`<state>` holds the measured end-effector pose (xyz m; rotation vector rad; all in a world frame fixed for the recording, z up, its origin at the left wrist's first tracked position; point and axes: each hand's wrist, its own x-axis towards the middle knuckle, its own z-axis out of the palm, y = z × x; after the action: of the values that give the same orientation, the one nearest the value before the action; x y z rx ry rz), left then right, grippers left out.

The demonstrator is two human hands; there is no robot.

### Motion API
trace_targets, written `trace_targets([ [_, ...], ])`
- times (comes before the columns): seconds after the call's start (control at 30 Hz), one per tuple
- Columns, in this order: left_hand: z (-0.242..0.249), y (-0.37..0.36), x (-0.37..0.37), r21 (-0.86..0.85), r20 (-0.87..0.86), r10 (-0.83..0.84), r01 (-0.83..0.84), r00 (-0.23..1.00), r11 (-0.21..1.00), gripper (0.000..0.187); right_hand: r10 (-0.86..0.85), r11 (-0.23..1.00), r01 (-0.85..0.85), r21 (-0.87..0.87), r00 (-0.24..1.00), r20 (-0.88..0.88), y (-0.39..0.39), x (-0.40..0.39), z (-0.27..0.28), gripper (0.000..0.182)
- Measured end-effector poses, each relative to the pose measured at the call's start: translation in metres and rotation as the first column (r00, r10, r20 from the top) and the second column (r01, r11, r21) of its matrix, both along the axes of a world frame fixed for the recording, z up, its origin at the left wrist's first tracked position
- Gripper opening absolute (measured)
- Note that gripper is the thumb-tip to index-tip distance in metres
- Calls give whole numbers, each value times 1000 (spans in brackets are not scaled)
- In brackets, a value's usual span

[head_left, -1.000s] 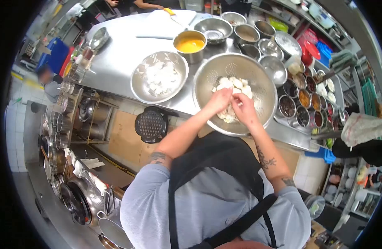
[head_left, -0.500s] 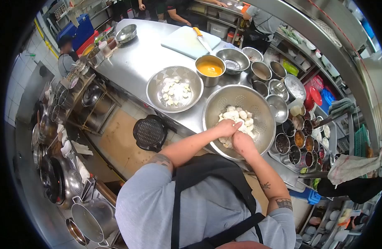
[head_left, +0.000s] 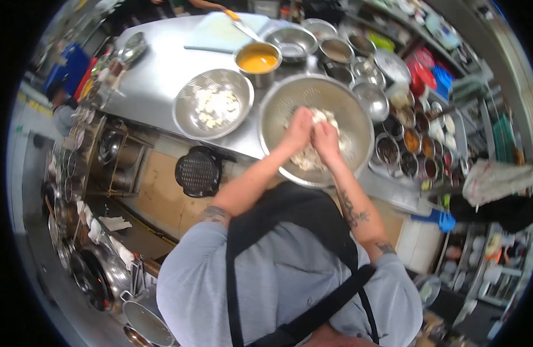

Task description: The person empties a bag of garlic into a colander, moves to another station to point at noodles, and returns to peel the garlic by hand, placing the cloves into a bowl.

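In the head view, a large perforated steel colander (head_left: 360, 136) stands at the table's near edge, holding whitish lumps (head_left: 307, 159) that look like garlic, with papery scraps among them. My left hand (head_left: 300, 127) and my right hand (head_left: 325, 140) meet above these lumps. Both hands are closed, fingertips pinched close together; whatever is between them is hidden by fingers and blur. To the left sits a second colander (head_left: 182, 113) with smaller pale pieces (head_left: 211, 109) spread over its bottom. Behind it stands a steel pot (head_left: 260, 76) of orange-yellow liquid.
A knife (head_left: 243, 28) lies on a pale cutting board (head_left: 205, 34) at the back of the steel table (head_left: 153, 75). Steel bowls (head_left: 289, 41) and several ingredient containers (head_left: 388, 149) crowd the right side. A black stool (head_left: 197, 172) stands on the floor at left.
The camera view has shifted, so the table sits higher and further left. My hands have risen slightly off the lumps, still together and closed. Both colanders stay in place.
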<state>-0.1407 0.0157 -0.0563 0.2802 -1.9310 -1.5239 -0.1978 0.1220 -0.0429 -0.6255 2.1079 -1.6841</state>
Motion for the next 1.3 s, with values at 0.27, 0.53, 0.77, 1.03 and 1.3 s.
trace_targets([
  [0.27, 45, -33, 27, 914, -77, -609, 300, 790, 274, 35, 220, 970, -241, 17, 853, -473, 28, 43, 47, 11],
  [0.53, 44, -32, 35, 844, 85, -507, 208, 858, 495, 35, 401, 835, -181, 520, 846, -350, 47, 20, 33, 30],
  [0.77, 37, -10, 36, 772, 135, -471, 205, 872, 602, 26, 165, 978, -189, 91, 960, 226, 28, 15, 35, 48],
  [1.03, 58, 24, 23, 741, 3, -263, 175, 965, 649, 23, 43, 993, -67, -96, 972, -233, 10, 41, 21, 42],
  [1.3, 65, 20, 16, 820, 54, -288, 122, 956, 559, 18, -57, 997, 43, -65, 972, -226, 14, 34, 24, 29],
])
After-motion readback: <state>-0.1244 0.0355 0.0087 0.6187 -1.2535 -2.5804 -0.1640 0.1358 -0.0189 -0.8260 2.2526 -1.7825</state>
